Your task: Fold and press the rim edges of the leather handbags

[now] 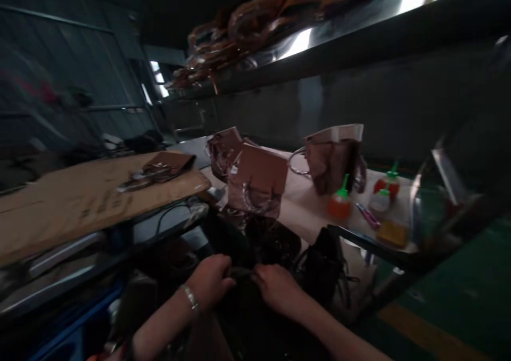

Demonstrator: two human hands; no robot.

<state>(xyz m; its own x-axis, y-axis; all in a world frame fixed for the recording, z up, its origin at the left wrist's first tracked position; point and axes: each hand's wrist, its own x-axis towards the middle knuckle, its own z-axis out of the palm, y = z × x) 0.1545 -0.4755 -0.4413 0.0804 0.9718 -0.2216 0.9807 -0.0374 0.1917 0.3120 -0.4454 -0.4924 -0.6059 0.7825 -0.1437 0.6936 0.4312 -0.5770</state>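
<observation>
Low in the middle, my left hand (213, 281), with a bracelet on its wrist, is closed on one end of a dark narrow strip (241, 271). My right hand (277, 289) pinches the strip's other end, a short gap away. Whether the strip belongs to the dark mass below it is lost in shadow. Just beyond my hands lie dark bags (273, 241), and a black bag with straps (325, 262) is to the right of my right hand. Farther off, a brown handbag (259, 182) with a raised flap and looped handles stands on the bench.
More brown bags (335, 156) stand on the bench. Squeeze bottles with green nozzles (339, 204), a pink pen-like tool (368, 215) and a yellow block (393, 234) lie at its right end. Left is a wooden board (80, 190) bearing a brown piece (167, 165). A loaded shelf (319, 36) hangs above.
</observation>
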